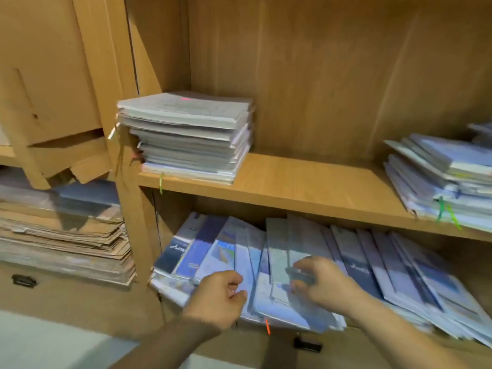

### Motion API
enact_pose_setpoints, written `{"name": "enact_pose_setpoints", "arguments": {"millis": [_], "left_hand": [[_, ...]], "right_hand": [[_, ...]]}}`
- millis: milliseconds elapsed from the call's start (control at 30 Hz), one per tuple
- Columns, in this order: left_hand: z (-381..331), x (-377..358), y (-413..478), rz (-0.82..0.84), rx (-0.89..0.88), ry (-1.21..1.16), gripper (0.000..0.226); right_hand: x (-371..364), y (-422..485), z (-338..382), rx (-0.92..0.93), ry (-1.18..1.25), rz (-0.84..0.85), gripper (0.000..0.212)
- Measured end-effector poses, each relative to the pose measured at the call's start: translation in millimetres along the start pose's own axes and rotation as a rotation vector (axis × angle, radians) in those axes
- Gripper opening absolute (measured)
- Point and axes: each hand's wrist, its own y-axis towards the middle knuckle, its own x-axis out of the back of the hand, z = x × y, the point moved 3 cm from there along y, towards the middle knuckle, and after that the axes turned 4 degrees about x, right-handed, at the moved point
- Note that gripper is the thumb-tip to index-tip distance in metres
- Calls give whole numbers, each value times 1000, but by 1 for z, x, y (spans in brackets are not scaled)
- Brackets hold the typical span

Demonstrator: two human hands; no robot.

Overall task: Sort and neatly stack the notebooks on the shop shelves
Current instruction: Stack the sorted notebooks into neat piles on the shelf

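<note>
Blue-covered paper notebooks (279, 262) fanned loosely on the lower wooden shelf (314, 209) could slide off forward — both hands, left (217, 299) and right (323, 284), half-curled, grip nothing firmly.

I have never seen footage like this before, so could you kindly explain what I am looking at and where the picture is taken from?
There is no machine here: a person wears a camera on the head, looking forward and down, so the one picture shows their own bare hands. The left hand and right hand reach into the lower shelf, among blue notebooks leaning in a loose row. The right hand's grip seems to close on one, though blur hides the detail. On the upper shelf lie a grey stack and a bluish stack.
</note>
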Motion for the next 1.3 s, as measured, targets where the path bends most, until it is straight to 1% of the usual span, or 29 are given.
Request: {"name": "enact_pose_setpoints", "arguments": {"millis": [67, 133, 200, 233, 300, 333, 400, 467, 500, 600, 667, 700, 733, 767, 833, 900, 933, 1000, 1067, 1100, 1133, 1233, 1267, 1300], "left_hand": [[-4, -24, 17, 44, -19, -52, 16], [-10, -41, 36, 65, -25, -59, 15], [-16, -50, 54, -10, -13, 30, 11], [-21, -52, 60, -51, -9, 57, 17], [-31, -61, 69, -80, 35, 18, 41], [-36, -67, 73, -77, 75, -31, 46], [-42, -77, 80, -61, 148, -156, 50], [-45, -82, 90, -63, 185, -273, 55], [-47, -83, 93, -57, 202, -293, 57], [-56, -89, 96, -5, 242, -232, 64], [-63, -92, 96, -46, 203, -104, 73], [-67, -93, 97, -61, 183, -66, 74], [-70, -94, 98, -56, 169, -73, 71], [-73, -96, 99, -47, 161, -127, 63], [-77, -97, 98, -43, 179, -319, 41], [-79, -93, 95, -69, 179, -456, 31], [-78, -84, 93, -96, 161, -497, 28], [-68, -55, 85, -175, 139, -562, 21], [-51, -23, 74, -225, 131, -545, 14], [-40, -11, 69, -220, 139, -525, 11], [-28, -2, 64, -201, 172, -507, 11], [2, 10, 54, -127, 334, -485, 23], [7, 13, 51, -105, 350, -460, 22], [12, 15, 48, -89, 349, -435, 19]], "right_hand": [[-14, -1, -37, -65, -21, -34, 64], [-29, -1, -60, -81, -1, 4, 79], [-34, 1, -72, -63, -25, -34, 87], [-35, 2, -75, -50, -65, -56, 88], [-37, 3, -77, -49, -76, -75, 85], [-37, 4, -78, -58, -40, -87, 82], [-35, 4, -79, -41, 22, -97, 71], [-31, -3, -84, 20, 61, -71, 62], [-30, -9, -88, 58, 99, -51, 59], [-25, -23, -100, 137, 253, 17, 48], [-23, -25, -106, 138, 355, 24, 42], [-23, -25, -107, 123, 403, 8, 40], [-22, -24, -107, 100, 451, -18, 38], [-23, -24, -107, 72, 501, -44, 38], [-23, -23, -107, 5, 650, -103, 39], [-21, -25, -109, -66, 809, -146, 42], [-20, -26, -110, -88, 836, -151, 44], [-20, -25, -112, -112, 778, -132, 47], [-23, -23, -109, -68, 611, -143, 50], [-26, -22, -103, -17, 496, -146, 55], [-30, -20, -96, 29, 388, -126, 64], [-43, -15, -78, 85, 190, -19, 100], [-46, -14, -75, 95, 154, 6, 106], [-46, -12, -73, 102, 145, 19, 107]]}}
